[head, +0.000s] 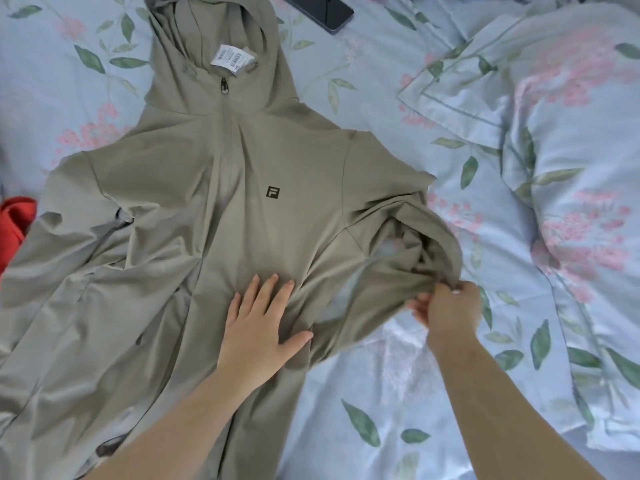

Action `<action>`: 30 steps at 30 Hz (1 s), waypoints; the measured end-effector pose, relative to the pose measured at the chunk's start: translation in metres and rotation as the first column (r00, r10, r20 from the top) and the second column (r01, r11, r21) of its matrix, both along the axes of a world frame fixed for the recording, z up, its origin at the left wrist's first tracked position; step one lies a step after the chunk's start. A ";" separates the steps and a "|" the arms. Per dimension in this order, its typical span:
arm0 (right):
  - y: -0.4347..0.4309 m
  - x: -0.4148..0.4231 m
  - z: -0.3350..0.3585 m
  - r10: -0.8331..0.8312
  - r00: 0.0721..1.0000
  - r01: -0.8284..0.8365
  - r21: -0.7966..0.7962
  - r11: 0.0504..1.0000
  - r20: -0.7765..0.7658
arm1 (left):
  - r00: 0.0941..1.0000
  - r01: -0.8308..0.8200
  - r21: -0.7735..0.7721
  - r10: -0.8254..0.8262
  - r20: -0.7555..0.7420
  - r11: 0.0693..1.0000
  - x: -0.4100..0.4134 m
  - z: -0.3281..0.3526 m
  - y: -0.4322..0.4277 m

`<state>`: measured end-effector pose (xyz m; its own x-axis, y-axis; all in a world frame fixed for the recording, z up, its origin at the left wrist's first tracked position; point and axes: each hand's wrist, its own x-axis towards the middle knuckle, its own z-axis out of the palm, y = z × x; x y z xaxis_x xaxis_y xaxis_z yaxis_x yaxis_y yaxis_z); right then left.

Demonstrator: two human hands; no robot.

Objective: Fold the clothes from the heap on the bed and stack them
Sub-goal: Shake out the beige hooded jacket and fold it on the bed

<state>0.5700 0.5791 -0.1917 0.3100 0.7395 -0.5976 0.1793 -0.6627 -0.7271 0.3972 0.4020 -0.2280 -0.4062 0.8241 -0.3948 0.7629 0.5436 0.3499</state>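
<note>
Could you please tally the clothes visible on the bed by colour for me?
Khaki: 1, the hooded jacket, spread out flat
Red: 1, the red garment, cut off by the left edge of the view
Total: 2

The left hand (258,327) lies flat at lower centre, fingers straight and spread, forearm reaching from the bottom edge. The right hand (448,310), to its right, pinches the jacket (194,174) with curled fingers.
</note>
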 end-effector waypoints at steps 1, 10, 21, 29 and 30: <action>0.010 0.009 0.010 -0.149 0.987 0.153 0.079 0.985 -0.056 | 1.000 0.003 0.000 -0.003 0.008 1.000 0.003 0.001 -0.001; -0.032 0.011 0.006 0.301 0.924 -0.326 0.072 0.943 0.233 | 0.999 0.019 0.003 -0.019 0.042 1.000 0.018 0.011 -0.026; -0.169 -0.032 -0.022 0.679 0.726 -0.673 -0.310 0.672 -0.105 | 0.979 -0.099 0.139 0.072 0.188 0.985 -0.001 0.022 -0.088; -0.220 0.018 -0.013 0.136 0.980 -0.168 -0.247 0.954 -0.144 | 0.981 0.174 0.162 -0.185 0.056 0.971 -0.012 0.031 -0.149; -0.234 0.018 -0.012 0.235 0.950 -0.285 -0.270 0.920 -0.203 | 0.975 0.216 0.159 -0.222 0.022 0.963 -0.012 0.032 -0.156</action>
<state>0.5881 0.3451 -0.2033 0.0099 0.5652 -0.8249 0.2692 -0.7960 -0.5422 0.3854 0.2459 -0.1955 -0.1958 0.9435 -0.2674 0.8412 0.3018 0.4486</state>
